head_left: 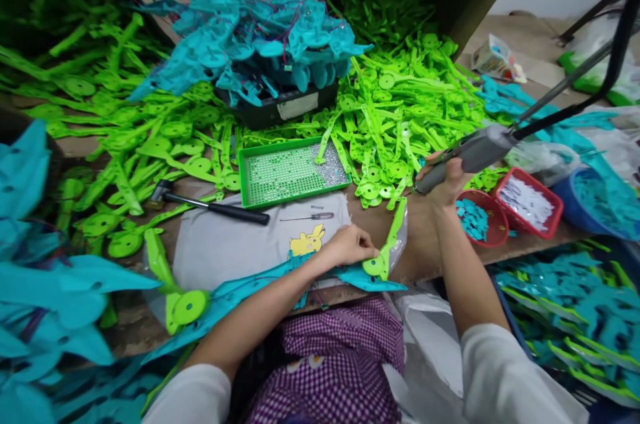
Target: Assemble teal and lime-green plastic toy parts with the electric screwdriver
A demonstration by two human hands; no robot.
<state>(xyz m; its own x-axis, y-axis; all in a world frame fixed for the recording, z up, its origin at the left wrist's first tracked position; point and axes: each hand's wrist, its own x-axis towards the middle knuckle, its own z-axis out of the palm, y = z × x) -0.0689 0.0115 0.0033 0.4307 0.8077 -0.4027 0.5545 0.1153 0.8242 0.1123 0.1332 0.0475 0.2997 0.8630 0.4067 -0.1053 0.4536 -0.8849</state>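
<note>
My left hand (350,247) is closed on a green plastic part (387,244) that lies on a teal plastic part (370,279) at the table's near edge. My right hand (443,181) grips a grey electric screwdriver (473,152) whose black cable runs up to the right. The tool hangs above the table, to the right of and beyond the green part. A green tray (293,174) of small screws sits beyond my left hand.
A heap of green parts (405,97) covers the table's back. Teal parts (250,37) fill a black bin. A hammer (210,204) and a small screwdriver (310,217) lie on a grey cloth. Red bowls (530,201) stand right. More teal parts (45,257) pile left.
</note>
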